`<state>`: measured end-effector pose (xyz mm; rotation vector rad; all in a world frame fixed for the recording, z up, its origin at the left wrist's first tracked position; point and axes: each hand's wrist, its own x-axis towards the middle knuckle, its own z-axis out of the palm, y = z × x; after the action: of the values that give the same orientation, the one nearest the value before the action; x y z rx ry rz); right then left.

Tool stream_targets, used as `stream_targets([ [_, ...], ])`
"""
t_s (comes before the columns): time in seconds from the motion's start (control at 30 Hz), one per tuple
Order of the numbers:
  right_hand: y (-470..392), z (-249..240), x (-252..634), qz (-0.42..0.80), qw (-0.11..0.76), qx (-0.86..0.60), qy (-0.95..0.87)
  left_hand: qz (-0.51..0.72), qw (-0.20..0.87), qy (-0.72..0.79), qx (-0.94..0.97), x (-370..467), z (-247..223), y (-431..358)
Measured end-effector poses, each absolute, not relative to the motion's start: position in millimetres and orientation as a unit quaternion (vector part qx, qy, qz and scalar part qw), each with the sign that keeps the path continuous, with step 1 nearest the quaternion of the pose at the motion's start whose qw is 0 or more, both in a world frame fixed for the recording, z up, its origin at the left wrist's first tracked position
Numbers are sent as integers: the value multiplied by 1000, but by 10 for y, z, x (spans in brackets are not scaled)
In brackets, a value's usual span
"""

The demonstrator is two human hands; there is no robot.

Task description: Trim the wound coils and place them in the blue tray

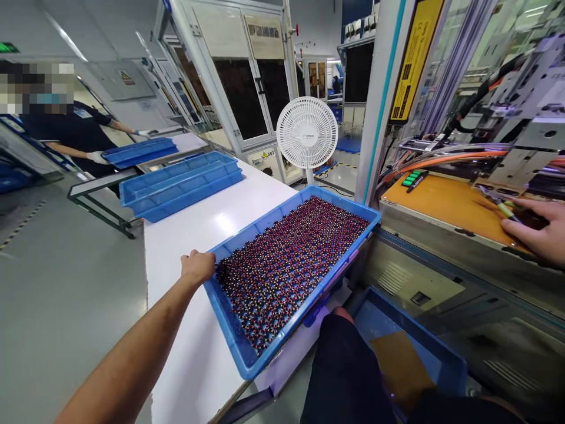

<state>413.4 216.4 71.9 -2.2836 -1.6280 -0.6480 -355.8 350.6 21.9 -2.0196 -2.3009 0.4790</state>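
Note:
My left hand is closed over the left rim of a blue plastic tray, fingers hooked over its edge. The tray holds a wide layer of small dark ring-like parts with red and shiny spots. On the right, my right hand is closed around a pair of small pliers with green handles. Their metal tip points away from me, over an orange machine bed. The right hand is partly cut off by the frame edge.
A white table carries the tray and stacked blue trays. A white fan stands behind. A pen and green pieces lie on the machine bed. A blue bin sits below. A co-worker handles trays at left.

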Motion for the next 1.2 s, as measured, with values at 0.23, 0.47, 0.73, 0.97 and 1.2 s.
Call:
stream_targets([
  [0.23, 2178, 741, 4024, -197, 96, -811, -542, 97, 26, -712, -695, -3687, 253, 3062],
  [0.47, 2084, 1027, 3594, -144, 77, -840, -518, 90, 8, -713, -696, -3549, 150, 3194],
  [0.73, 2109, 997, 3661, -189, 108, -806, -550, 93, -21, -716, -692, -3486, 311, 3244],
  [0.97, 2114, 975, 3679, -182, 110, -808, -550, 7, -12, -713, -701, -3086, 522, 3053],
  [1.2, 2134, 921, 3753, -195, 129, -776, -586, -204, 12, -579, -789, -2038, 129, 1606],
])
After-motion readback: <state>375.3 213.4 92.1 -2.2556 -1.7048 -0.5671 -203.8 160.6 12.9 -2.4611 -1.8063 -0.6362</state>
